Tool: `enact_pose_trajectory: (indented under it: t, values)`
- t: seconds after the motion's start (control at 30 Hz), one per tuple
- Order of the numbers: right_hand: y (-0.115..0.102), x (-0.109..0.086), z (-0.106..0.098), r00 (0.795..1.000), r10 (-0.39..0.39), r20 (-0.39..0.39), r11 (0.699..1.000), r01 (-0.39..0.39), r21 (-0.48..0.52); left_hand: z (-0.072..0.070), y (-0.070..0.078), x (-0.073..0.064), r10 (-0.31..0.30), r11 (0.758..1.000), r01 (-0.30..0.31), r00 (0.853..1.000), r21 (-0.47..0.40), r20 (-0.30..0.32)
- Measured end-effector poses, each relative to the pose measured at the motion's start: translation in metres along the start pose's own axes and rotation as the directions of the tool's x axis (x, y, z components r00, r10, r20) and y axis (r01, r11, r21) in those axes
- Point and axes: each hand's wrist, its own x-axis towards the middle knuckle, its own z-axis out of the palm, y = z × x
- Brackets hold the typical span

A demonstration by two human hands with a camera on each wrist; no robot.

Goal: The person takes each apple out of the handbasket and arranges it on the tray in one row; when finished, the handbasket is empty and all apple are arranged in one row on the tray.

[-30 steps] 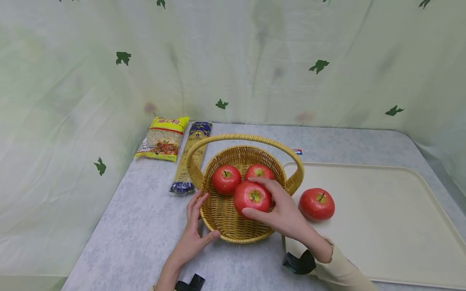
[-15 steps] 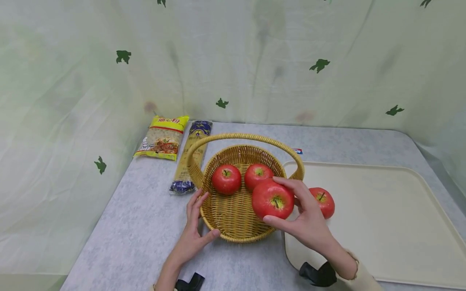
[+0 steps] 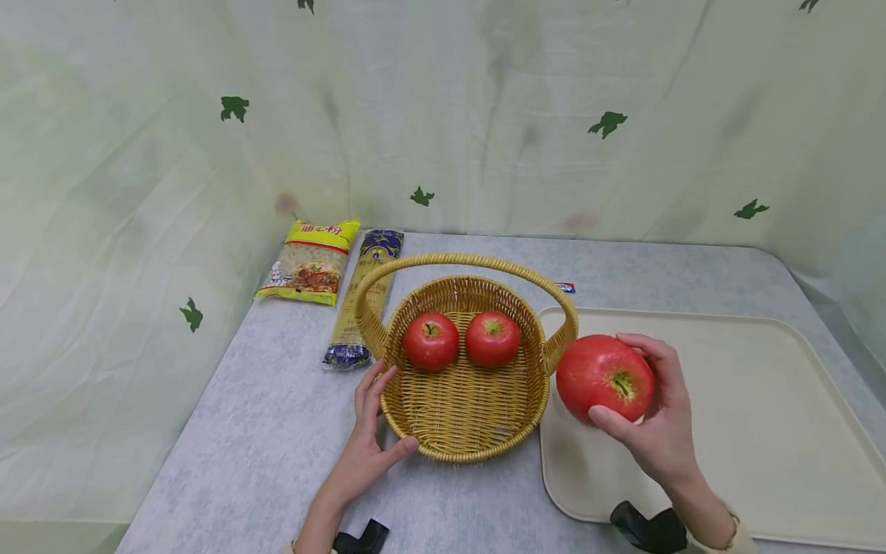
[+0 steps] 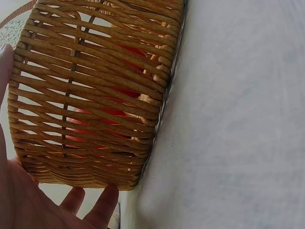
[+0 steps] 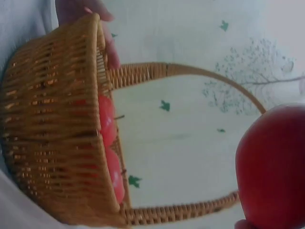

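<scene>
Red apple (image 3: 604, 379): raised over the left end of a cream tray (image 3: 754, 415), near the wicker basket (image 3: 457, 419), with the right hand's (image 3: 661, 423) thumb and fingers clamped on it. Two further apples (image 3: 431, 341) sit side by side inside the basket. The left hand (image 3: 363, 450) touches the basket's near left side, thumb and fingers spread apart. Farther left, a yellow bag (image 3: 311, 263) and a long blue-ended packet (image 3: 351, 327) lie on the grey table (image 3: 263, 431).
</scene>
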Motion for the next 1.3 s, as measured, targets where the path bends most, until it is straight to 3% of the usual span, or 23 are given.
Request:
enact_pose_trajectory:
  t: [0.2,0.43,0.7,0.87,0.97,1.17,1.3]
  values:
    - [0.006,0.001,-0.019,0.98,0.117,-0.159,0.993,-0.12,-0.009,-0.001,-0.024,-0.002,-0.018,1.0,0.018,1.0,0.014,0.013]
    - [0.018,0.003,-0.038,0.946,0.202,-0.253,0.979,-0.187,0.08,-0.001,-0.022,-0.002,-0.033,0.999,0.033,0.999,0.018,0.016]
    - [0.039,0.001,-0.054,0.886,0.3,-0.353,0.948,-0.319,0.004,-0.001,-0.022,-0.002,-0.036,0.999,0.036,0.999,0.014,0.02]
    - [0.06,-0.004,-0.065,0.862,0.334,-0.383,0.92,-0.386,-0.066,-0.002,-0.022,-0.002,-0.04,0.999,0.039,0.999,0.015,0.021]
    - [0.071,-0.008,-0.074,0.849,0.354,-0.392,0.889,-0.435,-0.141,-0.002,-0.022,-0.002,-0.04,0.999,0.04,0.999,0.012,0.024]
    - [0.099,-0.015,-0.093,0.827,0.392,-0.403,0.789,-0.527,-0.314,-0.001,-0.023,-0.001,-0.044,0.999,0.044,0.999,-0.001,0.02]
    - [0.107,-0.018,-0.098,0.809,0.429,-0.402,0.743,-0.569,-0.352,-0.001,-0.02,-0.001,-0.04,0.999,0.04,0.999,0.006,0.011]
